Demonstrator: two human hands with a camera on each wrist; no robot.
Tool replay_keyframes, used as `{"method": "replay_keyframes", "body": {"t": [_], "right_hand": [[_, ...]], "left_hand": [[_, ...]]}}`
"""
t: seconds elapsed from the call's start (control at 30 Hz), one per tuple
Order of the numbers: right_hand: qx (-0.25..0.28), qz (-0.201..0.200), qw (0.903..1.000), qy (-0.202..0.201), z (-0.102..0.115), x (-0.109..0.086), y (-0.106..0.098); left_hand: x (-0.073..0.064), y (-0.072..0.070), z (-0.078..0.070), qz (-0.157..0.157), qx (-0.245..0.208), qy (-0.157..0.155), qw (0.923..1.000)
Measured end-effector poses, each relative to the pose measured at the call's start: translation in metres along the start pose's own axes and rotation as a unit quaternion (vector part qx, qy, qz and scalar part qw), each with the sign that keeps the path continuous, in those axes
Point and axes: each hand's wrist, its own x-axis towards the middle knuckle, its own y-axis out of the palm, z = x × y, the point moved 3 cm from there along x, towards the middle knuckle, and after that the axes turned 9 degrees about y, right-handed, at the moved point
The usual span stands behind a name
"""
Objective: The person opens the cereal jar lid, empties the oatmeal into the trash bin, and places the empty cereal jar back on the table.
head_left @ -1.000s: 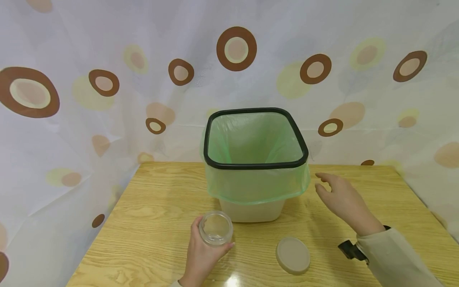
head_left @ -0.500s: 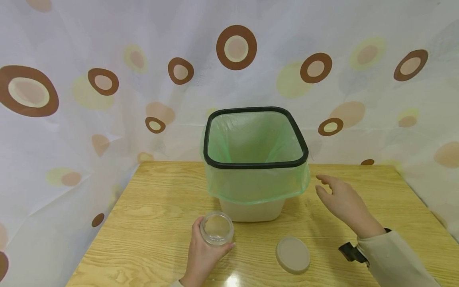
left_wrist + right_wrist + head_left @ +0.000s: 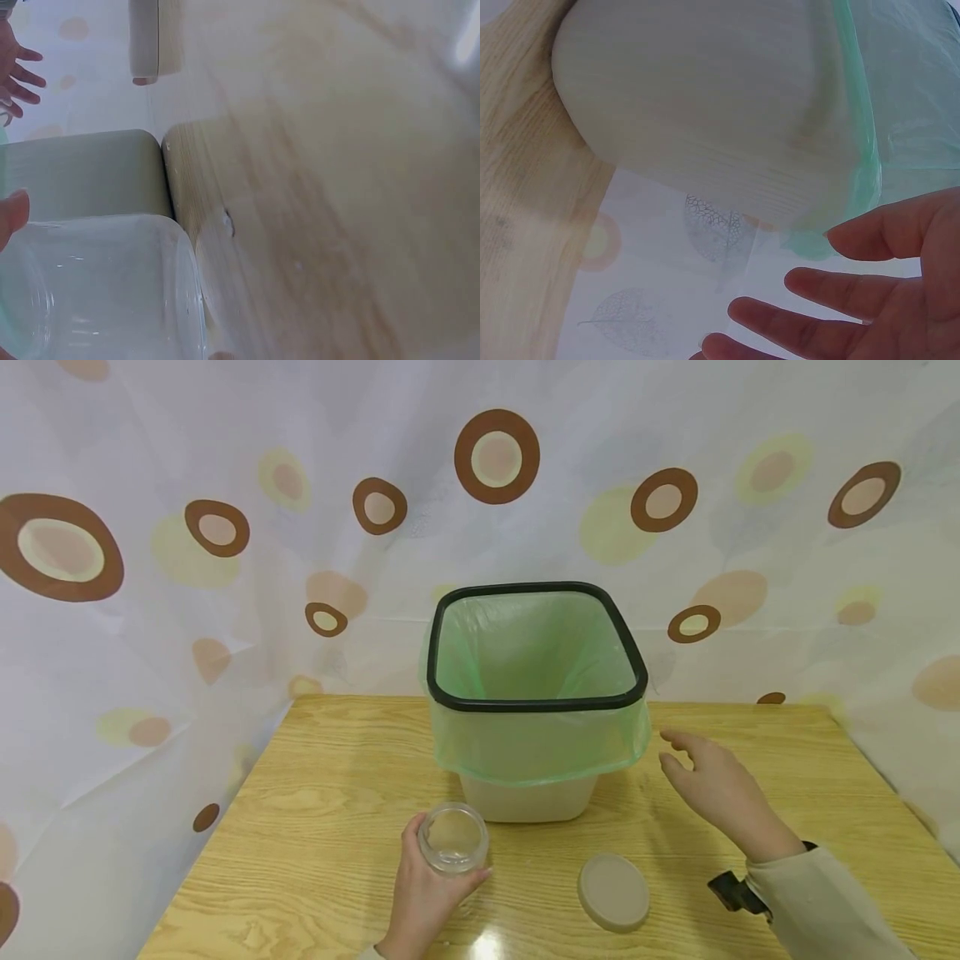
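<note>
My left hand (image 3: 425, 887) grips a clear, open-topped jar (image 3: 453, 838) just in front of the bin, fingers and thumb curled round its sides. In the left wrist view the jar (image 3: 105, 289) is see-through, with nothing visible inside. My right hand (image 3: 716, 785) hovers beside the bin's right side, fingers spread and holding nothing; in the right wrist view its fingers (image 3: 780, 322) point toward the bin wall. A pale bin (image 3: 528, 800) with a black rim stands at the middle, lined with a green bag (image 3: 536, 743) folded over its edge.
A round beige lid (image 3: 613, 892) lies flat on the wooden table (image 3: 322, 827), between the two hands and nearer the front. Behind the bin hangs a white sheet (image 3: 300, 443) printed with brown and yellow circles. A black strap device (image 3: 738, 892) sits on the right wrist.
Almost nothing has moved. My right hand has sunk slightly beside the bin, while my left hand keeps its hold on the jar.
</note>
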Motion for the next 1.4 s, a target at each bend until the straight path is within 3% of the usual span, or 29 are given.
{"method": "replay_keyframes", "body": {"t": [0.63,0.93,1.13,1.3,1.4], "right_hand": [[0.002,0.026,0.9996,0.011,-0.007,-0.004,0.009],[0.004,0.022,0.9997,0.005,-0.011,-0.006,0.016],[0.002,0.030,0.9995,0.014,-0.013,-0.006,0.018],[0.000,0.028,0.9996,0.011,-0.014,-0.007,0.020],[-0.002,0.025,0.9997,0.005,-0.015,-0.008,0.022]], "left_hand": [[-0.006,-0.012,0.002,0.021,0.011,-0.051,0.9984],[-0.008,-0.017,0.004,0.028,0.004,-0.040,0.9988],[-0.008,-0.018,0.005,0.045,0.010,-0.014,0.9988],[-0.007,-0.019,0.004,0.044,0.056,-0.010,0.9974],[-0.006,-0.021,0.005,0.042,0.101,0.012,0.9939]]}}
